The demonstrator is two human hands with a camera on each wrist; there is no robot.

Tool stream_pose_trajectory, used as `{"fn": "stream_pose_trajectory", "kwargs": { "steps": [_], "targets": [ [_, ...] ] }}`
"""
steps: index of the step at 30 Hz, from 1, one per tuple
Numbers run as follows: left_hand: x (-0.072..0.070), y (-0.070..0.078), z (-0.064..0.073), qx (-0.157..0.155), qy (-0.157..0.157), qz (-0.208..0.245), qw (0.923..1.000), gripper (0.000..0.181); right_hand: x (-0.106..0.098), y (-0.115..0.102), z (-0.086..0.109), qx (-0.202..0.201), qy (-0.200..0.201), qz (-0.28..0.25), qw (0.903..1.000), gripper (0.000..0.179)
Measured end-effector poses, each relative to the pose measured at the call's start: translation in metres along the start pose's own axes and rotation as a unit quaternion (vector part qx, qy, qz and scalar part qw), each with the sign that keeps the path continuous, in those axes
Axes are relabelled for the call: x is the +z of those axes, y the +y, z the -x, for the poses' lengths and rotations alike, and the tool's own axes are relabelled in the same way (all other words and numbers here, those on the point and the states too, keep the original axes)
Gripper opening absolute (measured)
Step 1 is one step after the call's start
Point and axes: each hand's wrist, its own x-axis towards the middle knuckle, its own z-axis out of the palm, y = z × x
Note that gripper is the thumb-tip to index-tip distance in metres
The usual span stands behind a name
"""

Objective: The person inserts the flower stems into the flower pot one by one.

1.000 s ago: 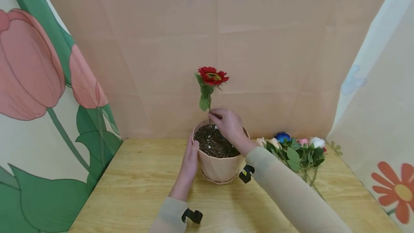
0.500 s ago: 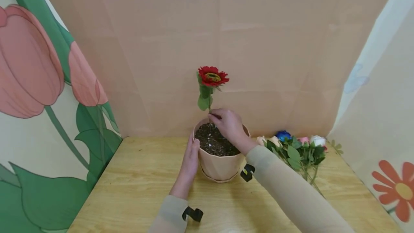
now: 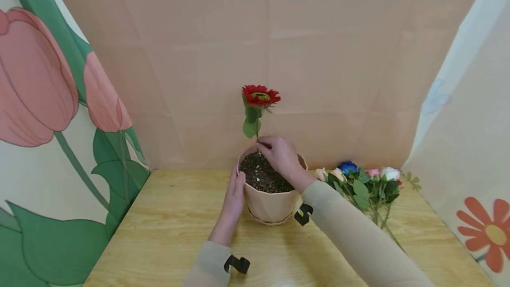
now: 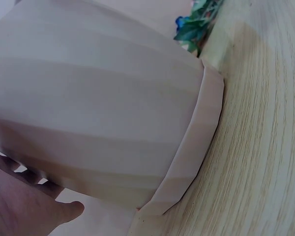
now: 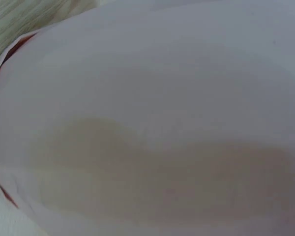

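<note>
A red flower with green leaves stands upright in a pale pink pot. Its stem goes into dark soil flecked with white bits, toward the pot's back left. Just above the soil, my right hand pinches the stem between thumb and fingers. My left hand lies along the pot's left side, thumb near the rim. From the left wrist, the fingers of that hand show extended against the pot wall. The pot wall fills most of the right wrist view, where the right hand is out of sight.
Right of the pot, a bunch of flowers in blue, white, pink and cream lies on the wooden table. A matching saucer sits under the pot. A plain backdrop rises behind; flower-printed panels flank both sides.
The red flower and my pinching right hand have sunk slightly toward the soil. My left hand stays against the pot.
</note>
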Motion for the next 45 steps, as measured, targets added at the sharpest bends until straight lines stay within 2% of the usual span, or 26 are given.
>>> {"fn": "stream_pose_trajectory", "kwargs": {
  "steps": [6,30,36,45],
  "targets": [
    [0.0,0.003,0.001,0.004,-0.005,0.004,1.0,0.063,0.001,0.003,0.0,0.021,0.004,-0.01,0.9997,0.018],
    [0.0,0.002,0.001,0.004,0.0,0.014,0.9999,0.063,0.003,0.004,0.002,0.034,0.014,-0.026,0.999,0.021],
    [0.003,0.001,0.003,-0.001,-0.005,0.006,1.0,0.062,-0.008,0.002,0.006,0.064,0.015,-0.059,0.9961,0.025],
    [0.001,0.003,0.003,-0.007,0.0,-0.004,1.0,0.063,-0.032,-0.002,0.015,0.077,0.013,-0.082,0.9936,0.029]
  ]
}}
